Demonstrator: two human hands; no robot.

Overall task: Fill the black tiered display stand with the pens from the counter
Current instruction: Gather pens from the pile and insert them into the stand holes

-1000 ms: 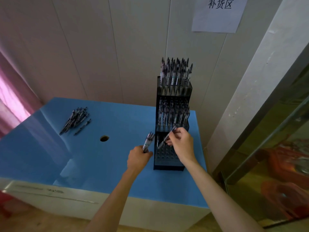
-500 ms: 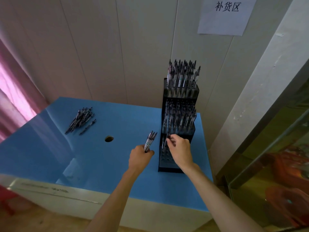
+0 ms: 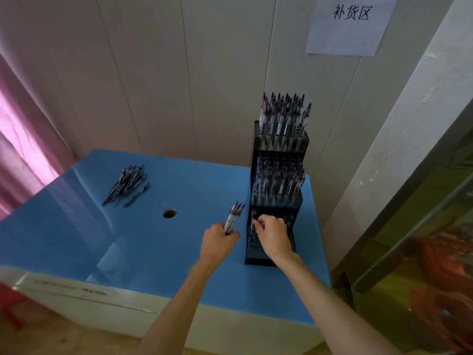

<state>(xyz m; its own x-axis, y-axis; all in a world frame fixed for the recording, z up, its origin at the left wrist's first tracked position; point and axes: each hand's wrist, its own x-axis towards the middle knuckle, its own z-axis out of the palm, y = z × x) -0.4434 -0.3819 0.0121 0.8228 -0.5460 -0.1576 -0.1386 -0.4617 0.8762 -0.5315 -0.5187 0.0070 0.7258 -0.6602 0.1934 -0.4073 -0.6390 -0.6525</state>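
The black tiered display stand (image 3: 256, 257) stands at the right end of the blue counter (image 3: 158, 242). Its top and middle tiers are packed with upright pens. My right hand (image 3: 272, 235) is over the lowest tier and pinches a single pen (image 3: 254, 219) held nearly upright at that tier's left side. My left hand (image 3: 217, 243), just left of the stand, grips a small bunch of pens (image 3: 233, 217) pointing up. A loose pile of pens (image 3: 128, 182) lies on the counter's far left.
A round hole (image 3: 169, 213) is cut in the counter between the pile and my hands. A paper sign (image 3: 349, 24) hangs on the white panelled wall. A pink curtain (image 3: 23, 139) is at the left; a glass-fronted case (image 3: 422, 252) is at the right.
My right hand has turned its pen from slanted to nearly upright and lowered it into the bottom tier. The left hand keeps its bunch beside the stand.
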